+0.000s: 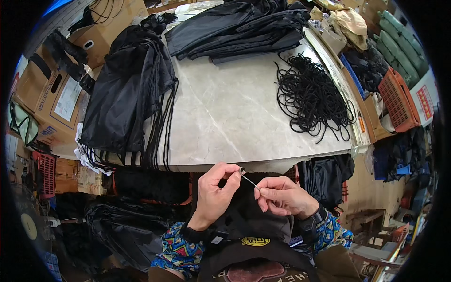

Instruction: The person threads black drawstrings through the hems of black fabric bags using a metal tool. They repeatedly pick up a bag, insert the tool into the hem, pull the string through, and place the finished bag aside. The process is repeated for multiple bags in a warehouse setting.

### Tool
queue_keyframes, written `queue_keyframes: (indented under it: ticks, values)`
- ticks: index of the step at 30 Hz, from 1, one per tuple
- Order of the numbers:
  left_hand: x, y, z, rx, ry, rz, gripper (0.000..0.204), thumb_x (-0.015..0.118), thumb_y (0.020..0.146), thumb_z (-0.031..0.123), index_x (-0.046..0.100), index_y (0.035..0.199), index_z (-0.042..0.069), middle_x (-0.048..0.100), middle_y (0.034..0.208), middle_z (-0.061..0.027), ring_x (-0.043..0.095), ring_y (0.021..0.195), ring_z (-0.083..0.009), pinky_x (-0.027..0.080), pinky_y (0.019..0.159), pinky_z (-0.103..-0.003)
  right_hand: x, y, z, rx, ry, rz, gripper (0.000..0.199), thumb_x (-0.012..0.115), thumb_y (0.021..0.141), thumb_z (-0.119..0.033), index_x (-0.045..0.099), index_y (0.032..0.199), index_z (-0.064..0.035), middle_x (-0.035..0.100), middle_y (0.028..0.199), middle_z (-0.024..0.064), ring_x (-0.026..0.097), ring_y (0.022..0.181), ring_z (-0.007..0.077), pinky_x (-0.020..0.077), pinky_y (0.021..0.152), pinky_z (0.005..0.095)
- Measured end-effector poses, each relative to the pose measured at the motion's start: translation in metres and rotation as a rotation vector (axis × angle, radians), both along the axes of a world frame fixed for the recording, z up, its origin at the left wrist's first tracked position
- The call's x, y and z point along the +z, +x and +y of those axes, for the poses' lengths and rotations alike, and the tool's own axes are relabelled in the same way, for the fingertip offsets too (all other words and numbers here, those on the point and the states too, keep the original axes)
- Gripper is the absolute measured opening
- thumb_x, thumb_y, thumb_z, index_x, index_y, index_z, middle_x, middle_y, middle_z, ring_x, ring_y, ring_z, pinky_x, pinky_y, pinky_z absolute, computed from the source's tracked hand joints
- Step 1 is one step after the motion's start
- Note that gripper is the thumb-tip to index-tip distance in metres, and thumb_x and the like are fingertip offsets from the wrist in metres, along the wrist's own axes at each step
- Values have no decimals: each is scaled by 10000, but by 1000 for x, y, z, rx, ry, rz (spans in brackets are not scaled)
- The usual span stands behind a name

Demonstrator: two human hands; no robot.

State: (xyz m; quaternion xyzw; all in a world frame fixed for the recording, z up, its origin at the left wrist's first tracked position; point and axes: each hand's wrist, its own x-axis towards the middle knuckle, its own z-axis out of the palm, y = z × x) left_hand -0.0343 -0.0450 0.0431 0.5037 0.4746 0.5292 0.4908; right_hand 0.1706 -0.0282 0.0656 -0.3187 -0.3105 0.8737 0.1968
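Just in front of the table's near edge, both my hands are raised over my lap. My right hand [285,194] pinches a thin metal rod [250,182] that slants up toward the left. At the rod's far tip, my left hand [215,191] closes thumb and forefinger on a small black piece [242,170], perhaps a cord end; its kind is too small to make out. On the table's right lies a tangled heap of black cords [312,96]. Black drawstring bags [129,94] are stacked at the left, their cords hanging over the near edge.
Folded black fabric pieces [239,30] lie at the back of the pale marbled table [221,108]. Cardboard boxes [56,101] stand on the left. A red plastic basket [398,99] is at the right. More black fabric [122,225] is piled below the table at the left.
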Motion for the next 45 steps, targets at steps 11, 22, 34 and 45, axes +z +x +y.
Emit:
queue_keyframes:
  ticks: [11, 22, 34, 45]
  values:
    - [5, -2, -2, -158, -236, -385, 206, 536, 942, 104, 575, 1052, -65, 597, 780, -50, 567, 668, -112, 521, 655, -255, 9, 0, -2, 83, 247, -251, 162, 470, 975, -142, 581, 985, -25, 597, 693, 29, 425, 464, 46, 284, 417, 179]
    - [-19, 22, 76, 58, -29, 46, 207, 513, 961, 227, 571, 982, 30, 553, 736, 16, 460, 604, -39, 370, 521, -202, 43, 23, -13, -452, 1378, -353, 36, 650, 815, -69, 659, 826, -36, 551, 1039, 138, 525, 959, 294, 396, 896, 429]
    - [9, -47, 340, 233, 547, 765, 191, 531, 877, 154, 603, 967, 2, 627, 889, -171, 609, 853, -298, 486, 752, -382, 14, 68, 35, -735, 519, -78, 166, 567, 920, -121, 606, 871, 32, 569, 678, 52, 470, 545, 88, 354, 494, 225]
    - [27, -92, 446, 553, 684, 1066, 200, 519, 896, 179, 621, 907, 8, 624, 852, -213, 599, 820, -395, 467, 703, -452, -4, 70, 40, -636, 395, -489, 140, 560, 926, -103, 626, 924, 20, 593, 733, 33, 515, 634, 70, 395, 569, 196]
